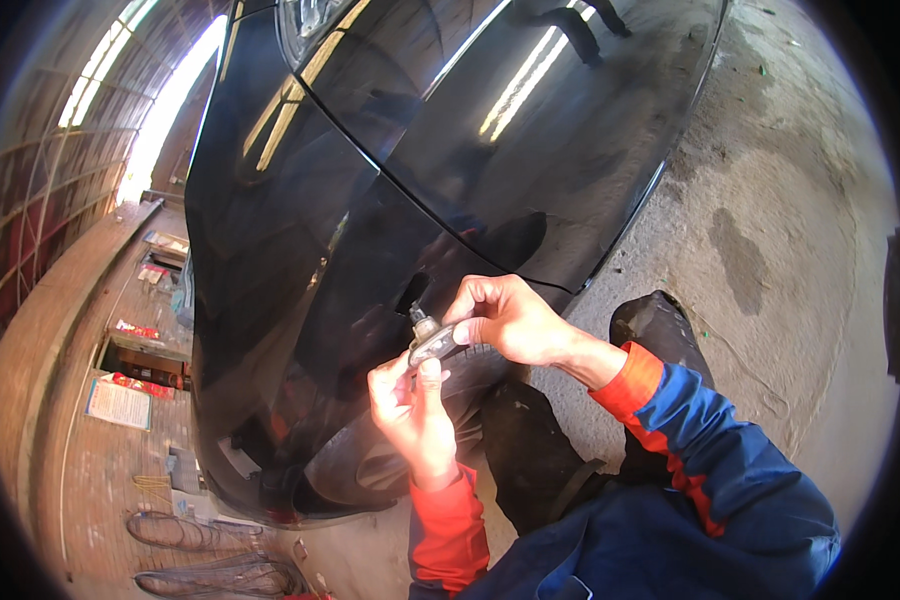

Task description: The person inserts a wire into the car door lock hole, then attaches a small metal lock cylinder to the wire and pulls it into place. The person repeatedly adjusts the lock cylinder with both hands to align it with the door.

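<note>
A small lamp with a clear lens is pinched between my two hands, just outside a dark oval opening in the black car body. A dark plug joins the back of the lamp and points toward that opening. My left hand grips the lamp's near end, thumb and fingertips pressed on it. From the right, my right hand closes thumb and forefinger on its other end. Any wire behind the plug is too small to make out.
Glossy car panels fill the middle, with a seam line above my right hand. At left a wooden structure carries papers and red packets. Coiled cables lie lower left. Rough concrete floor with a dark stain spreads at right. My bent legs are close below the car.
</note>
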Available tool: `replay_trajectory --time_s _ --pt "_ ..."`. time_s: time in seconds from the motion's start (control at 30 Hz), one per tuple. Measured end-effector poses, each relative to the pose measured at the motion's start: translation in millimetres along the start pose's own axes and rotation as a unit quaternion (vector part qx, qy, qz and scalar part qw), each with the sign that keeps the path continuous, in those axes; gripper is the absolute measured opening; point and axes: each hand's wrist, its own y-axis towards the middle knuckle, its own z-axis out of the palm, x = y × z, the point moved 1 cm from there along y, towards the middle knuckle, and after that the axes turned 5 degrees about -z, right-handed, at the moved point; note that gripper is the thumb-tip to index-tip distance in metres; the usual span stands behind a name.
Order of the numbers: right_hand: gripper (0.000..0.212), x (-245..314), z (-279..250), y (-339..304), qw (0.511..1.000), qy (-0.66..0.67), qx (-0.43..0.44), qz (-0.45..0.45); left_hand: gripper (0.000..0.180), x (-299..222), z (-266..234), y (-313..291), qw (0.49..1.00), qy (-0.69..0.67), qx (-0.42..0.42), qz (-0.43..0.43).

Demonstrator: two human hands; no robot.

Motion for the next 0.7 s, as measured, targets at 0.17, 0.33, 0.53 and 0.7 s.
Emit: replay_trajectory --time_s 0.17,0.33,0.53,0.7 --pt "0.008 10 3 6 0.999 -0.033 0.018 -0.004 0.02 3 -5 -1 0.998 -0.044 -0.021 -0.041" --pt "0.008 13 2 8 0.998 -0.064 0.02 0.006 0.02 6 -10 0 1.0 -0.008 0.0 -0.021" --pt "0.011 10 5 8 1.0 -0.009 0.018 0.015 0.019 7 -12 0 0.998 -0.028 -0.004 -0.05" --pt "0.015 8 5 4 0.992 0.113 0.047 0.011 0.017 10 -15 -1 0.993 -0.073 -0.014 -0.095"
